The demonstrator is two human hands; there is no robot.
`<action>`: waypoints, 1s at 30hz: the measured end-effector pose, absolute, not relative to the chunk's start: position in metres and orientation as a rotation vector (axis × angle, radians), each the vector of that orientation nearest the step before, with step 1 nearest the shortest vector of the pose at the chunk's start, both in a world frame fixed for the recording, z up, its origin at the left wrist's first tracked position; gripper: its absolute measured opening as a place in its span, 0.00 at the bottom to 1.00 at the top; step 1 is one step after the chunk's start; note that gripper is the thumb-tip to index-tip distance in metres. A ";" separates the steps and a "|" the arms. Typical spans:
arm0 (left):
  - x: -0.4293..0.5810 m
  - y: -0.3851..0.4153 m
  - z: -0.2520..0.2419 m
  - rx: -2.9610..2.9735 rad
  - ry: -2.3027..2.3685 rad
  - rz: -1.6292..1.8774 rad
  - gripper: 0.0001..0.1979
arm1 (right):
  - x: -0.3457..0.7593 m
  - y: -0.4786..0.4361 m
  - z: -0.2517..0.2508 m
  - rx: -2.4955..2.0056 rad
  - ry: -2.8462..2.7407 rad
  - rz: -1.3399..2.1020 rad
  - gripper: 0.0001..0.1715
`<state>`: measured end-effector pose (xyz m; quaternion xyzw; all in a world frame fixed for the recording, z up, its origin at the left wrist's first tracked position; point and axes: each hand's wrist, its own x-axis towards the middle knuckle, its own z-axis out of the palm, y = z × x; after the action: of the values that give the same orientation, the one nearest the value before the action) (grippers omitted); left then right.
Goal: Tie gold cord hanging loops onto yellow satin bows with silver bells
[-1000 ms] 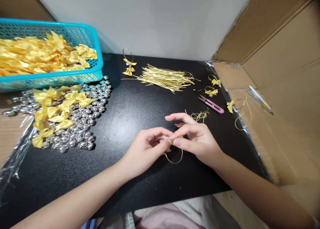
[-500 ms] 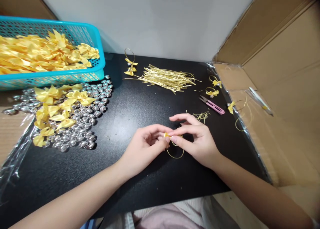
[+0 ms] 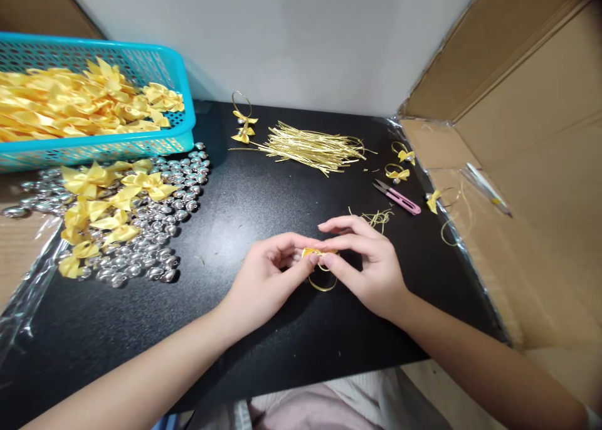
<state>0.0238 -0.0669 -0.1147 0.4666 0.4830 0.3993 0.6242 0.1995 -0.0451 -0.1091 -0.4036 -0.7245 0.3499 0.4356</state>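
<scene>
One piece is in the making. The left hand (image 3: 275,279) pinches a yellow ribbon bow (image 3: 310,252) between thumb and forefinger, and the right hand (image 3: 369,261) meets it at the bow's other side, its thumb and forefinger also closed there; the right hand's remaining fingers are lifted clear. The bow sits between the two sets of fingertips, above the near middle of the black counter (image 3: 244,204), and a gold cord loop (image 3: 323,289) hangs below it towards the person. Bow and cord are together, so this piece looks partway along; fingers cover the join, and I cannot tell whether a bead or a knot is in place.

Pieces that look finished, or nearly so, lie apart: bow-and-loop pieces (image 3: 243,126) at the back, and three more near the right edge, among them a looped bow with a silver bead (image 3: 398,175).

Much appears to be left. The blue basket (image 3: 94,146) holds a deep heap of bows (image 3: 79,104), more loose bows (image 3: 150,185) lie over the silver beads (image 3: 117,270), and a thick bundle of gold cords (image 3: 315,148) is unused. Cord offcuts (image 3: 377,218) beside the pink thread snips (image 3: 399,197) suggest that some trimming is done.
</scene>
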 end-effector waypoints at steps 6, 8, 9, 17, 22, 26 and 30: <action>0.024 -0.069 -0.114 1.141 1.126 0.940 0.08 | 0.201 -0.039 -0.114 -1.003 -1.659 1.087 0.05; 0.023 -0.070 -0.114 1.160 1.111 0.942 0.07 | 0.201 -0.038 -0.115 -1.007 -1.624 1.146 0.04; 0.023 -0.070 -0.114 1.166 1.103 0.939 0.07 | 0.201 -0.038 -0.116 -1.009 -1.608 1.180 0.03; 0.024 -0.070 -0.118 1.226 1.082 0.912 0.06 | 0.198 -0.037 -0.116 -0.985 -1.579 1.343 0.05; 0.024 -0.069 -0.114 1.205 1.066 0.915 0.06 | 0.196 -0.040 -0.115 -0.948 -1.583 1.361 0.02; 0.024 -0.069 -0.112 1.173 1.050 0.918 0.06 | 0.196 -0.039 -0.116 -0.926 -1.536 1.409 0.03; 0.024 -0.070 -0.112 1.126 1.018 0.923 0.05 | 0.196 -0.037 -0.115 -0.966 -1.347 1.629 0.06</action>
<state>0.0241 -0.0697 -0.1125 0.4917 0.4446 0.4032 0.6308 0.1963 -0.0371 -0.1154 -0.3812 -0.5320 0.6432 0.3974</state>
